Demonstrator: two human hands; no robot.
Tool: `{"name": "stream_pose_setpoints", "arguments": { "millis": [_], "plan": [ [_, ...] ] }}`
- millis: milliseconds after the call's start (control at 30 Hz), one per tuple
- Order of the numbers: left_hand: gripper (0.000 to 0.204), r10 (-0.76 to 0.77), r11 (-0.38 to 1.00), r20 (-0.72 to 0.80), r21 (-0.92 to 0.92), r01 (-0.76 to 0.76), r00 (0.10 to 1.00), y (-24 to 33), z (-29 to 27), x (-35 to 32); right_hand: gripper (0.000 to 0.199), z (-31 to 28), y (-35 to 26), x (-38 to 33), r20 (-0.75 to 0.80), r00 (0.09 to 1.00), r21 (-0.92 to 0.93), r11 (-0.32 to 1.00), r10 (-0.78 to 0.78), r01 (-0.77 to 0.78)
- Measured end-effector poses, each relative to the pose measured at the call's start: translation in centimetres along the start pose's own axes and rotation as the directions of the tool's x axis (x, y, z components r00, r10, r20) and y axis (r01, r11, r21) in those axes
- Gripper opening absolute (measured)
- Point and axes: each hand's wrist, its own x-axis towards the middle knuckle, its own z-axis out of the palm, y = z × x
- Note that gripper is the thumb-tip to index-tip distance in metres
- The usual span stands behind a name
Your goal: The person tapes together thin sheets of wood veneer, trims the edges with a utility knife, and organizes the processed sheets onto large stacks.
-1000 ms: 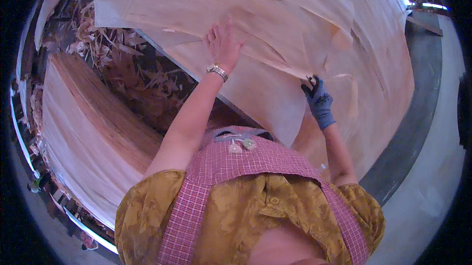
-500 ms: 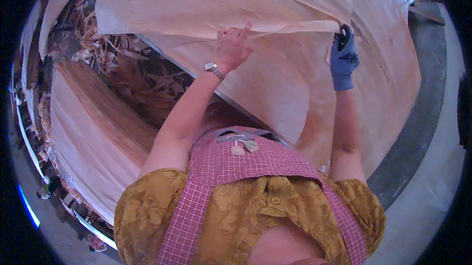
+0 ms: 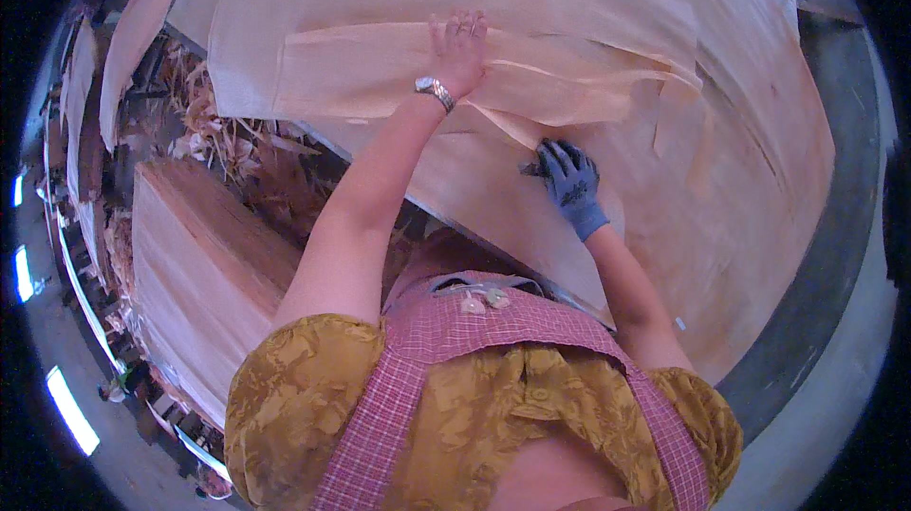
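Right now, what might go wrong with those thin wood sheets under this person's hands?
The pale top strip ripples between the left hand and the gloved right hand, so it might crease or split if pulled unevenly. The left hand is bare, so a rough edge could perhaps leave a splinter in its fingers.

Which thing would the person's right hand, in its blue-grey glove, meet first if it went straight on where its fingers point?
Most likely the thin, pale tan wood-veneer strip, just ahead of the right hand; depth is unclear, so the two may already touch.
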Motion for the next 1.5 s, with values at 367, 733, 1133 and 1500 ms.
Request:
{"name": "stream_pose_setpoints", "arguments": {
  "millis": [367,733,1133,1500],
  "plan": [
    [0.033,0.059,0.998,0.529,-0.002,-0.069,0.847,-8.6,-0.9,22.3,0.043,-0.9,0.3,1.7,0.011,1.000,-0.015,1.000,0.010,-0.010],
    [0.081,0.075,0.989,0.593,0.059,-0.136,0.802,-9.3,6.0,27.9,0.044,-0.9,0.5,2.4,0.025,0.998,-0.012,0.999,0.049,-0.049],
    [0.033,-0.124,0.990,0.381,-0.018,0.141,0.916,-19.6,0.5,39.6,0.042,-1.1,0.6,2.4,0.019,0.999,-0.007,0.999,0.047,-0.047],
    [0.063,-0.040,0.973,-0.337,-0.228,-0.041,0.941,-14.4,-6.4,5.6,0.045,-0.2,0.4,2.3,-0.122,0.992,0.010,0.999,-0.036,0.037]
  ]
}}
